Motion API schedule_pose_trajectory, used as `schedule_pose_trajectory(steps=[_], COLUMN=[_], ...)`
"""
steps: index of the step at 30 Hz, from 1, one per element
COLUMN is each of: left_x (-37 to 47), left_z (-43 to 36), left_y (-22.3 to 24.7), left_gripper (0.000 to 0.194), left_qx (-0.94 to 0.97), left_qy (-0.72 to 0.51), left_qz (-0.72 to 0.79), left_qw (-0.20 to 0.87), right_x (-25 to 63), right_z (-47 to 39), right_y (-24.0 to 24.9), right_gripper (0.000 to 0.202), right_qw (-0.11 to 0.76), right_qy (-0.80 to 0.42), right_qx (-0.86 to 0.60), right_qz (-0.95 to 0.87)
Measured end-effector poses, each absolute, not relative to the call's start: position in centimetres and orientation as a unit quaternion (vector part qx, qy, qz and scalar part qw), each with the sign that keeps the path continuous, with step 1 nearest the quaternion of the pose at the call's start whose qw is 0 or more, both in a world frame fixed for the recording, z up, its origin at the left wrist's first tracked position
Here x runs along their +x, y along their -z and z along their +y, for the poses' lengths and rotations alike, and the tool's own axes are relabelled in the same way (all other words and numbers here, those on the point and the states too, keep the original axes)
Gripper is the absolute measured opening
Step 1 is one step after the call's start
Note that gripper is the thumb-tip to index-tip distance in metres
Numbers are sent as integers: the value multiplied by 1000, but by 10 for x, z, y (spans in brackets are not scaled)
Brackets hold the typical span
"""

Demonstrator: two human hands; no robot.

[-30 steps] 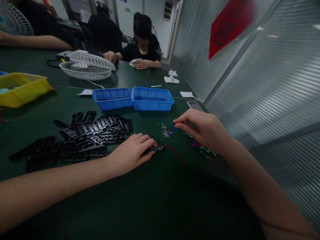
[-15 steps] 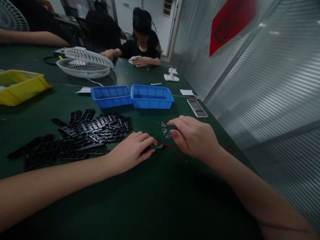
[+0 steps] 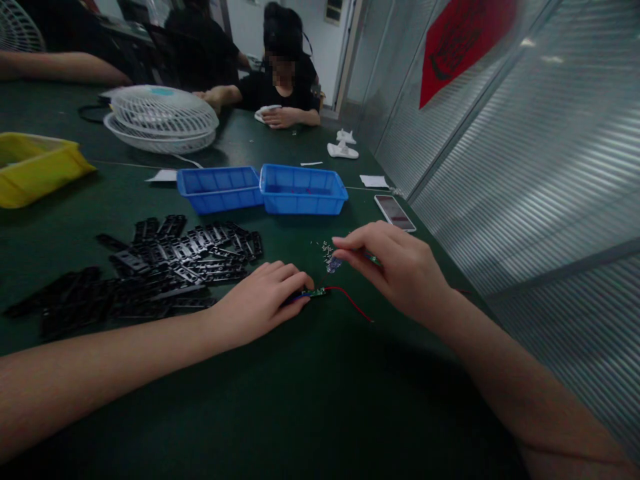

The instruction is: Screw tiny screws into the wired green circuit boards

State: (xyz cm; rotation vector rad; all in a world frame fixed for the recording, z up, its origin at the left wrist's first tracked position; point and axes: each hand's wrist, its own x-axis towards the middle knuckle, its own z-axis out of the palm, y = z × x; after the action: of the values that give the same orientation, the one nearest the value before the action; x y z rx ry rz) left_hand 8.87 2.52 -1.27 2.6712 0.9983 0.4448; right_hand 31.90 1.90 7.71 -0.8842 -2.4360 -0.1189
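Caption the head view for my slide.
Left hand holding a green circuit board, right hand beside tiny silvery pieces, black parts piled.

On the table, the circuit board lay to the right of the heap of parts. The screws were behind this board. Farther behind, the left bin and the right bin stood side by side. The phone lay at their right, and the fan grille was behind the left bin.

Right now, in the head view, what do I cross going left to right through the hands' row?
Pile of black parts → left hand → exposed end of the green board → right hand.
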Motion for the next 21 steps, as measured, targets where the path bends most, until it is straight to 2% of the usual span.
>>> schedule_pose_trajectory(steps=[3,8,13,15,17,21], left_x=[89,89,89,90,90,90], left_z=[26,27,26,26,26,25], left_y=[14,14,14,14,14,14], left_gripper=[22,23,22,22,22,22], left_qx=[918,919,919,919,919,920], left_qy=[-162,-154,-144,-140,-139,-138], left_qz=[339,342,345,347,348,349], left_qw=[128,124,122,121,119,116], right_x=[322,323,316,314,316,321], right_z=[21,22,17,16,18,25], right_y=[-79,-77,-76,-75,-75,-73], right_gripper=[20,41,59,58,52,38], right_qw=[271,245,147,124,137,198], right_qy=[59,113,107,94,84,-11], right_qx=[-344,-387,-470,-498,-492,-374], right_qz=[-897,-882,-864,-853,-856,-906])
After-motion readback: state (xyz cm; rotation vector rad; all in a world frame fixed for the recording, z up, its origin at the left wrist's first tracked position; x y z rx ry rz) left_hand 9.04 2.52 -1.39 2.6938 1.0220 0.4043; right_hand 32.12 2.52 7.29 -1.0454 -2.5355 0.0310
